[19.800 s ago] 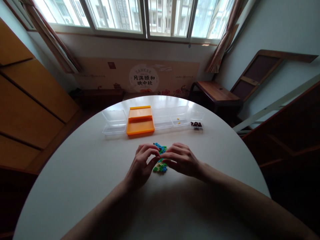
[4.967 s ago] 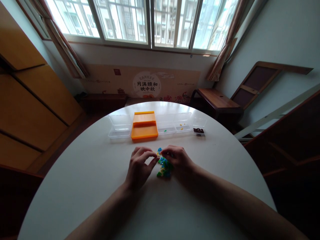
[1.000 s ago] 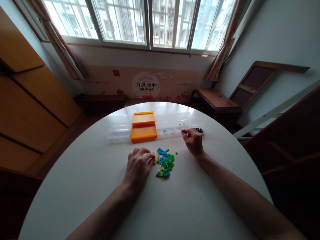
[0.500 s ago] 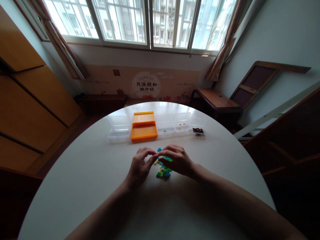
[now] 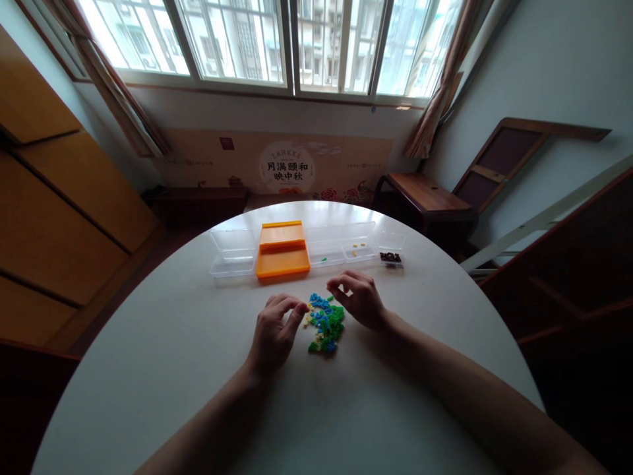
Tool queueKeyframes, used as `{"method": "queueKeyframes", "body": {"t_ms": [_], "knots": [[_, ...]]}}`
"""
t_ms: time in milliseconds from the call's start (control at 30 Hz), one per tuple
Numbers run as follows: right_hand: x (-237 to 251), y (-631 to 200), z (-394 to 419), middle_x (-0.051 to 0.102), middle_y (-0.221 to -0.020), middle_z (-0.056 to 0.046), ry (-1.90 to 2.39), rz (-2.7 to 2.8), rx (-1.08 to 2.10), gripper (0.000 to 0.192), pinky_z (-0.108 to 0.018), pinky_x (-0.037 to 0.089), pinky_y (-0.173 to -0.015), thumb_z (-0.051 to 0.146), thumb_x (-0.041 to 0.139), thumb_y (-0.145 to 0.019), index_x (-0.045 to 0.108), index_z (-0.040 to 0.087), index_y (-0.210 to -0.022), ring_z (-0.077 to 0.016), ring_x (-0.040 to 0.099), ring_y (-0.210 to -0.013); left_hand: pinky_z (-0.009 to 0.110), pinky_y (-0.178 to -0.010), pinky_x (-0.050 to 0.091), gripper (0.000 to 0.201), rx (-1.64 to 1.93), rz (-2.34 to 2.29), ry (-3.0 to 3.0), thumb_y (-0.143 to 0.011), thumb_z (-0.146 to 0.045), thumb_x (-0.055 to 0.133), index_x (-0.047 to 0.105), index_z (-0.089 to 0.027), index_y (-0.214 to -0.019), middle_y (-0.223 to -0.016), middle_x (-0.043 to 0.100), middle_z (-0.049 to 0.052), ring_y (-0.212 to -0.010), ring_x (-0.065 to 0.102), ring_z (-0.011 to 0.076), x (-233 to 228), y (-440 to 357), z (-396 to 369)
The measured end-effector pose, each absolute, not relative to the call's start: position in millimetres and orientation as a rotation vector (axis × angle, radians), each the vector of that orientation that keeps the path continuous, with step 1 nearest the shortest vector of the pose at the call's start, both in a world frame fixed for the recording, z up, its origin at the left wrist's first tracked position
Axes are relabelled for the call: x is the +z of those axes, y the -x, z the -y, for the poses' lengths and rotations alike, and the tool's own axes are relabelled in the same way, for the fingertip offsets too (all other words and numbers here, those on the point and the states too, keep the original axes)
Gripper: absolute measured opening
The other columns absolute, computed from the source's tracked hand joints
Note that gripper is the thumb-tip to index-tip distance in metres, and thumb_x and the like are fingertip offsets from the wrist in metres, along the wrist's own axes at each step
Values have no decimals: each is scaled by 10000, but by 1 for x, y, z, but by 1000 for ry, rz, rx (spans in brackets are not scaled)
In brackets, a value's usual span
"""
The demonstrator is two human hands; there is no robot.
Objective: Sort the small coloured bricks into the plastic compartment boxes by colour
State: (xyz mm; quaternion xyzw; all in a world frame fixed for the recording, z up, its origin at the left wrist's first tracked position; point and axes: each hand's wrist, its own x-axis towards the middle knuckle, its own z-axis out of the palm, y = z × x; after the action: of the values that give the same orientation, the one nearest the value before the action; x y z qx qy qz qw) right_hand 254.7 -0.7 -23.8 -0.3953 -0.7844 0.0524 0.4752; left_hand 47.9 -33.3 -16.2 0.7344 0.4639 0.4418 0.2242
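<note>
A small heap of blue, green and pale yellow building bricks (image 5: 327,324) lies on the white round table (image 5: 188,356). Just left of the heap is my left hand (image 5: 275,330), thumb and forefinger pinched together at its upper left edge. What the pinch holds, if anything, is too small to make out. My right hand (image 5: 360,300) hovers at the heap's upper right, its fingers curled into a pinch with the tips hidden or too small to read. One green brick (image 5: 330,299) sits at the top of the heap near those fingertips.
Across the far side stand an orange tray (image 5: 283,269), a clear box (image 5: 232,265) on its left, and clear boxes to its right. One holds a green piece (image 5: 324,259), another a few orange-yellow pieces (image 5: 355,254). Dark brown pieces (image 5: 390,258) fill the rightmost box.
My right hand has drawn away from my left, up and to the right, uncovering more of the brick heap. My left hand stays nearly in place, still pinched.
</note>
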Motion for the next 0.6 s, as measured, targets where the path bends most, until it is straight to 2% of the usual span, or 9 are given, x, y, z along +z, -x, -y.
{"method": "queueKeyframes", "body": {"t_ms": [167, 367, 600], "knots": [[-20, -283, -37, 669, -743, -22, 1245, 1679, 55, 142, -263, 464, -643, 260, 594, -843, 702, 184, -790, -117, 525, -563, 325, -765, 459, 276, 1220, -1343, -2027, -877, -398, 530, 652, -197, -732, -775, 644, 38, -807, 564, 193, -16, -47, 34], [-23, -308, -67, 724, -874, -76, 1444, 1426, 167, 267, -319, 498, -691, 303, 575, -803, 732, 150, -954, -152, 579, -606, 350, -805, 451, 185, 1219, -1456, -2120, -845, -342, 573, 666, -207, -759, -822, 647, 41, -860, 546, 208, -16, -44, 36], [-32, -317, -49, 728, -858, -78, 1395, 1370, 254, 241, -306, 498, -645, 315, 599, -782, 736, 148, -889, -147, 579, -589, 416, -873, 424, 129, 1027, -1660, -2186, -812, -242, 580, 703, -230, -852, -935, 647, 59, -953, 531, 253, -22, -40, 28]]}}
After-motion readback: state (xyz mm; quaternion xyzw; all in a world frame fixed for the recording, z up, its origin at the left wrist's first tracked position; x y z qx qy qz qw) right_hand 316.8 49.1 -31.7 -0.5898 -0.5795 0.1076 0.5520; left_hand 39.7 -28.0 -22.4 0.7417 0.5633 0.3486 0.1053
